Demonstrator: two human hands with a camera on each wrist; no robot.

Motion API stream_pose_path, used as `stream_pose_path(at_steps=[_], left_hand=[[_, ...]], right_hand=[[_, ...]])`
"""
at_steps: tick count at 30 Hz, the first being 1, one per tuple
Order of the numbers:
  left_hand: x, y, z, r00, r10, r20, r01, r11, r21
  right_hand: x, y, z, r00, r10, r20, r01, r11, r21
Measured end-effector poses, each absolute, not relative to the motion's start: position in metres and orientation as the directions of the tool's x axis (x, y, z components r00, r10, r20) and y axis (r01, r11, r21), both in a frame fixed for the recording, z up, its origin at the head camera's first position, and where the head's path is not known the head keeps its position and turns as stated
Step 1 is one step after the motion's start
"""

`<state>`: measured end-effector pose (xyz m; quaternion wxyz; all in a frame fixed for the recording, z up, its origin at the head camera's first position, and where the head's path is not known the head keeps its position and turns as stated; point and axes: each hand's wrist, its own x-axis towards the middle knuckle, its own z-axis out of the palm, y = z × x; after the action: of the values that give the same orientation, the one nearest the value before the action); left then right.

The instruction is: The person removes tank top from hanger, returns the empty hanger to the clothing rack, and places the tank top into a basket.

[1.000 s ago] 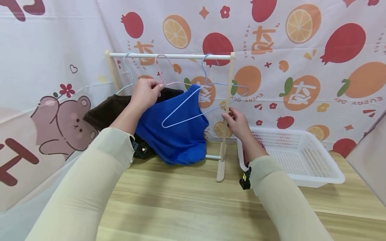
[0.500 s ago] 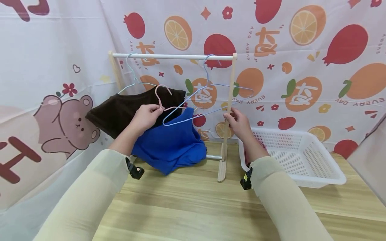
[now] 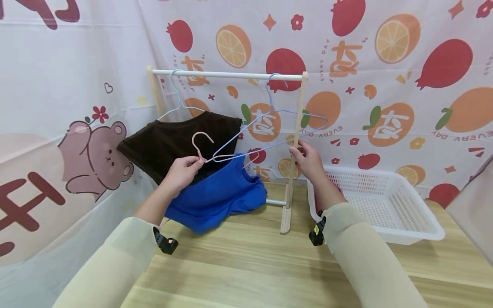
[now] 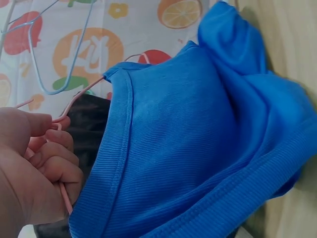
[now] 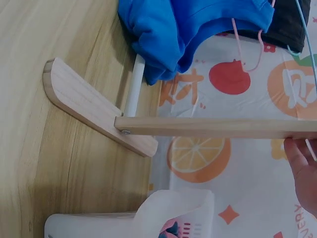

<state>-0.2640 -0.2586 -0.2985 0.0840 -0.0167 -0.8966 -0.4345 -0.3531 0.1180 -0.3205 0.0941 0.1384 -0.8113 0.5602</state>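
My left hand (image 3: 181,173) pinches a pink clothes hanger (image 3: 194,141) just below its hook. A blue ribbed top (image 3: 215,192) hangs from that hanger, its lower part slumped near the table. The hook stands free, below the rack's rail (image 3: 231,75). With thumb and fingers, my right hand (image 3: 310,160) holds the right wooden post (image 3: 301,111) of the clothes rack. Behind the blue top, a dark brown top (image 3: 173,137) hangs on a mint hanger (image 3: 180,102). A bare light-blue hanger (image 3: 271,100) hangs near the right post, its left corner close to my left hand.
On the right stands a white perforated plastic basket (image 3: 416,205), with reddish cloth partly hidden by my right forearm. The rack's wooden foot (image 3: 285,220) rests on the wood-grain table (image 3: 215,265). A fruit-print cloth (image 3: 346,38) hangs behind.
The pink hanger has come off the rail. My left hand has lowered it with the blue top, slightly leftward, uncovering more of the brown top. My right hand stays on the post.
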Motion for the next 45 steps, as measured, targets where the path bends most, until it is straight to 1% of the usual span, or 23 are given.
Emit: stream_pose_path(at_steps=[6, 9, 12, 15, 17, 21, 25, 28, 31, 33, 35, 37, 40, 42, 45], left_hand=[[-0.252, -0.261, -0.316, -0.981, -0.036, 0.19, 0.124, 0.638, 0.76], [-0.247, -0.261, -0.32, -0.977, -0.032, 0.211, 0.142, 0.642, 0.754], [-0.244, -0.262, -0.322, -0.972, -0.018, 0.232, 0.167, 0.643, 0.747], [-0.241, -0.261, -0.321, -0.963, 0.014, 0.267, 0.21, 0.659, 0.722], [-0.238, -0.259, -0.32, -0.953, 0.039, 0.3, 0.245, 0.681, 0.69], [-0.229, -0.256, -0.317, -0.939, 0.065, 0.338, 0.281, 0.712, 0.643], [-0.223, -0.252, -0.315, -0.94, 0.088, 0.328, 0.292, 0.707, 0.645], [-0.221, -0.249, -0.312, -0.935, 0.118, 0.333, 0.315, 0.707, 0.633], [-0.219, -0.245, -0.308, -0.926, 0.138, 0.351, 0.335, 0.727, 0.599], [-0.218, -0.243, -0.305, -0.92, 0.146, 0.364, 0.345, 0.741, 0.576], [-0.216, -0.24, -0.302, -0.911, 0.156, 0.381, 0.363, 0.741, 0.565], [-0.216, -0.237, -0.299, -0.896, 0.171, 0.41, 0.395, 0.729, 0.559], [-0.215, -0.232, -0.296, -0.856, 0.193, 0.48, 0.462, 0.702, 0.542], [-0.216, -0.229, -0.295, -0.828, 0.194, 0.526, 0.494, 0.696, 0.52], [-0.217, -0.225, -0.296, -0.792, 0.186, 0.582, 0.519, 0.707, 0.48]], right_hand=[[-0.344, 0.119, -0.321, -0.967, -0.102, 0.236, -0.257, 0.401, -0.879], [-0.338, 0.122, -0.324, -0.974, -0.069, 0.218, -0.225, 0.447, -0.866], [-0.333, 0.125, -0.327, -0.969, -0.012, 0.248, -0.221, 0.492, -0.842], [-0.327, 0.126, -0.331, -0.947, 0.01, 0.322, -0.269, 0.528, -0.806], [-0.323, 0.124, -0.333, -0.923, -0.027, 0.384, -0.333, 0.558, -0.76], [-0.313, 0.115, -0.337, -0.85, -0.176, 0.497, -0.491, 0.606, -0.625], [-0.302, 0.102, -0.34, -0.739, -0.315, 0.595, -0.629, 0.639, -0.442], [-0.294, 0.091, -0.342, -0.639, -0.411, 0.65, -0.715, 0.629, -0.306], [-0.287, 0.081, -0.342, -0.548, -0.499, 0.672, -0.777, 0.602, -0.187], [-0.284, 0.075, -0.343, -0.509, -0.55, 0.662, -0.802, 0.583, -0.133], [-0.28, 0.071, -0.343, -0.491, -0.593, 0.639, -0.816, 0.57, -0.099], [-0.275, 0.069, -0.343, -0.486, -0.626, 0.61, -0.827, 0.555, -0.089], [-0.269, 0.066, -0.344, -0.487, -0.643, 0.591, -0.831, 0.549, -0.089], [-0.266, 0.066, -0.344, -0.496, -0.631, 0.597, -0.831, 0.544, -0.116], [-0.261, 0.068, -0.342, -0.518, -0.583, 0.626, -0.825, 0.534, -0.185]])
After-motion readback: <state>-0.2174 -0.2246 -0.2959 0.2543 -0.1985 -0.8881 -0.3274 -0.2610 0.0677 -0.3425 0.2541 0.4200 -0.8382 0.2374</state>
